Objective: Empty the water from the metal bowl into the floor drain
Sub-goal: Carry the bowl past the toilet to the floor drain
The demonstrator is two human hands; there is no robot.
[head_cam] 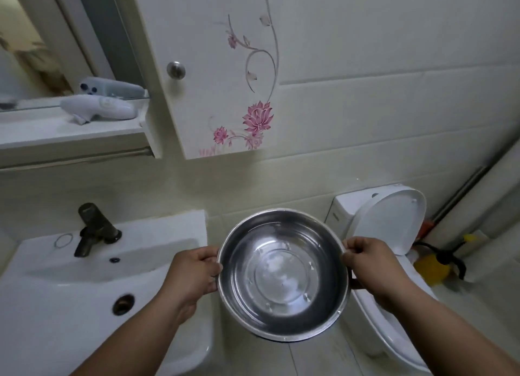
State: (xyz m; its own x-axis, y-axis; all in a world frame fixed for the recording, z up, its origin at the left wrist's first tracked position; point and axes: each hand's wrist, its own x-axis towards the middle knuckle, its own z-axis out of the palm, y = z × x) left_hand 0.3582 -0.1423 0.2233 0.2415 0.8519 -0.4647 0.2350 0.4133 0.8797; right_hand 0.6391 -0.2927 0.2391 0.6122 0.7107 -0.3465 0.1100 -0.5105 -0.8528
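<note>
Centrally, both forearms are reaching forward, the left hand [194,274] and right hand [371,266] each closing its fingers over opposite sides of the metal bowl's [282,274] rim. Water is lying shallow inside the bowl, which is hanging level between the hands, flanked by the sink [70,305] and the toilet [394,235].
</note>
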